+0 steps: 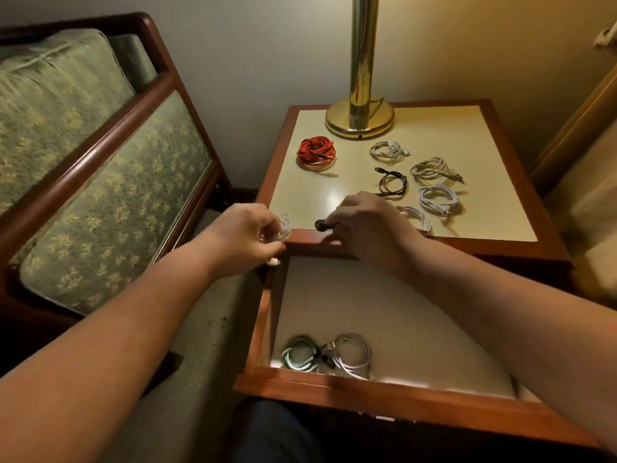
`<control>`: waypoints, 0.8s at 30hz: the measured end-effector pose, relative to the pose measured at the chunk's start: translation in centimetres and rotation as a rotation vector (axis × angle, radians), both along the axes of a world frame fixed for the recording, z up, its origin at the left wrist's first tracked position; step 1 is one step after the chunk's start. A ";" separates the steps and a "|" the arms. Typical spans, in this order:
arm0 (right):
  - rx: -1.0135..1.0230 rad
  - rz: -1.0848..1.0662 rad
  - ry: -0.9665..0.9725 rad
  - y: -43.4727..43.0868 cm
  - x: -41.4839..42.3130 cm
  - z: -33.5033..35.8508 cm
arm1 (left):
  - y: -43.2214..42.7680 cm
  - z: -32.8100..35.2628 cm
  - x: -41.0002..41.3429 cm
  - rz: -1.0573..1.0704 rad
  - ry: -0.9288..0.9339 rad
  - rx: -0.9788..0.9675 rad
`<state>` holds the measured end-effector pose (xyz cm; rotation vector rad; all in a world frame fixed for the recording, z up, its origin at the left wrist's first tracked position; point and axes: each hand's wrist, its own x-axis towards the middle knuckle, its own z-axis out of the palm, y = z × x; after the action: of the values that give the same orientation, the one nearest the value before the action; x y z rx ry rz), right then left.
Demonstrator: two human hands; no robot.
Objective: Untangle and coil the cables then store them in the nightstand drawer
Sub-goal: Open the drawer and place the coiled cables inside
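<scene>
Head view: the left hand (pixel 247 232) hangs over the near left corner of the nightstand (pixel 507 182), its fingers curled round a small white cable (pixel 284 226) that is bunched in loops, with a white plug end poking out below the palm. Just to its right, the right hand (pixel 364 228) rests at the front edge of the tabletop, fingers bent and pinching a small black piece (pixel 321 224); whether this is a plug or a tiny coil cannot be told. Close beside the right hand, on its outer side, lies a white coil (pixel 415 217), and just beyond that another white coil (pixel 439 198). Ahead of the right hand's knuckles sits a black coil (pixel 394 183), with a pale grey coil (pixel 432 168) to the right of it and one more white coil (pixel 387 149) farther off. Beyond the gap between both hands lies a red coil (pixel 316 152), near the brass lamp base (pixel 360 123). Below the wrists the drawer (pixel 367 392) stands pulled out; in its near left part a greenish coil (pixel 300 354) and a white coil (pixel 354 354) lie touching. Left of the left forearm stands a green patterned sofa (pixel 83 162).
</scene>
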<state>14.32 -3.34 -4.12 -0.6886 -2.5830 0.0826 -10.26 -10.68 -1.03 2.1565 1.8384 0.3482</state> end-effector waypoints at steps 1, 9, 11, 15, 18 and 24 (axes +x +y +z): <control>-0.024 0.024 0.038 -1.3 0.4 -0.2 | -1.0 -0.2 0.5 -0.027 -0.007 -0.030; -0.299 0.088 0.015 -6.7 3.1 -6.6 | -3.7 -5.7 4.6 -0.153 0.172 -0.331; -0.322 0.051 -0.044 -6.5 3.3 -8.9 | -3.3 -7.1 5.6 -0.146 0.258 -0.384; -0.304 -0.012 -0.100 -6.0 3.0 -12.6 | -2.1 -9.4 7.5 -0.170 0.483 -0.433; -0.310 -0.072 -0.129 -6.1 2.8 -14.4 | -1.4 -10.6 8.2 -0.112 0.548 -0.490; -0.439 -0.179 -0.277 -7.2 3.5 -14.8 | -1.7 -12.6 8.0 -0.090 0.554 -0.542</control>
<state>17.81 -10.53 -18.93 -1.1575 -2.7759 0.5445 -2.29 -12.35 -13.65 2.0369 1.7890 -0.7557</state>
